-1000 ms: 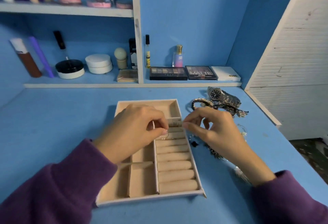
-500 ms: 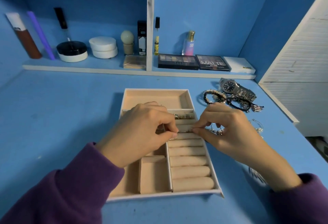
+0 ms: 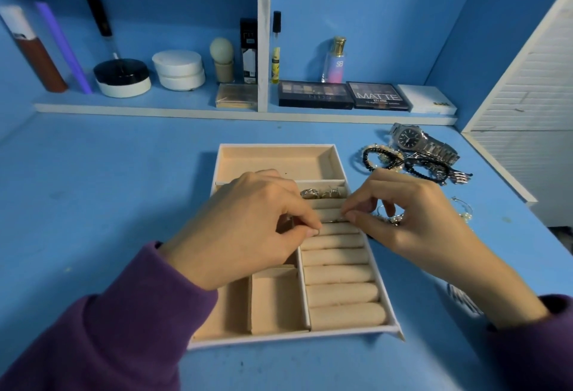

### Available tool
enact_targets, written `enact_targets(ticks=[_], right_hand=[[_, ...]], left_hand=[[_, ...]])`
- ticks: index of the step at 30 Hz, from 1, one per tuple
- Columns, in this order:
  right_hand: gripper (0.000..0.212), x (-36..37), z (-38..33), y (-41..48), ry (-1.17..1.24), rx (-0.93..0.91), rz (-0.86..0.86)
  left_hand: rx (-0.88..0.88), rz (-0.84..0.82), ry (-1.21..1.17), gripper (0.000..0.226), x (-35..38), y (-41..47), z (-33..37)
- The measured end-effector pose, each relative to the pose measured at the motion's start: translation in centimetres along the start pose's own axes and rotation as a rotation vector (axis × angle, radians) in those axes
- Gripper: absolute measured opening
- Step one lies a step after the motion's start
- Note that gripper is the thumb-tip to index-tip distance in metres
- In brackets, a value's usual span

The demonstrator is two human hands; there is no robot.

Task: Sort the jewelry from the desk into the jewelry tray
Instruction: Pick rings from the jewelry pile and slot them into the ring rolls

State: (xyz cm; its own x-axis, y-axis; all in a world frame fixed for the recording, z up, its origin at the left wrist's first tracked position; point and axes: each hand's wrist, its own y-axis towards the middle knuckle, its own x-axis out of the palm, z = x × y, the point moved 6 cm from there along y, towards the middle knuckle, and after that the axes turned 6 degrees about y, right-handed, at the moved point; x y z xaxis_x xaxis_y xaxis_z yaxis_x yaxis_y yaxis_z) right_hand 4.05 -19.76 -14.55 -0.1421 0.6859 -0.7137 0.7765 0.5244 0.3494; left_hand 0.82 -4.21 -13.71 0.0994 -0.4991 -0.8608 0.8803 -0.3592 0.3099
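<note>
Soft beige tray (image 3: pixel 393 326), cylindrical rolls (image 3: pixel 341 273), left hand (image 3: pixel 248 229) and right hand (image 3: pixel 406 214) fingers pinching thin metal ring (image 3: pixel 333 220)

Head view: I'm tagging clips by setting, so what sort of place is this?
Most likely a home vanity or dressing table: eyeshadow palettes and a perfume bottle line the back shelf, and a jewelry tray sits on the blue desk beside a watch and bracelets.

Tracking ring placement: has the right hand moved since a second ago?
Yes. The right hand shifted toward the person, from beside the silver rings to a nearer slot of the beige jewelry tray.
</note>
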Motion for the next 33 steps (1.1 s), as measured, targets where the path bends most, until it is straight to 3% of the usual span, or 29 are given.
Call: enact_targets(ticks=[12, 17, 33], right_hand=[[0.008, 0.12, 0.08, 0.04, -0.005, 0.002, -0.005], [0.007, 0.10, 0.05, 0.00, 0.000, 0.000, -0.003], [0.008, -0.58, 0.50, 0.07, 0.080, 0.048, 0.038]], left_hand=[[-0.025, -0.043, -0.033, 0.015, 0.11, 0.01, 0.07], [-0.012, -0.055, -0.017, 0.006, 0.26, 0.02, 0.24], [-0.056, -0.074, -0.073, 0.008, 0.02, -0.03, -0.13]])
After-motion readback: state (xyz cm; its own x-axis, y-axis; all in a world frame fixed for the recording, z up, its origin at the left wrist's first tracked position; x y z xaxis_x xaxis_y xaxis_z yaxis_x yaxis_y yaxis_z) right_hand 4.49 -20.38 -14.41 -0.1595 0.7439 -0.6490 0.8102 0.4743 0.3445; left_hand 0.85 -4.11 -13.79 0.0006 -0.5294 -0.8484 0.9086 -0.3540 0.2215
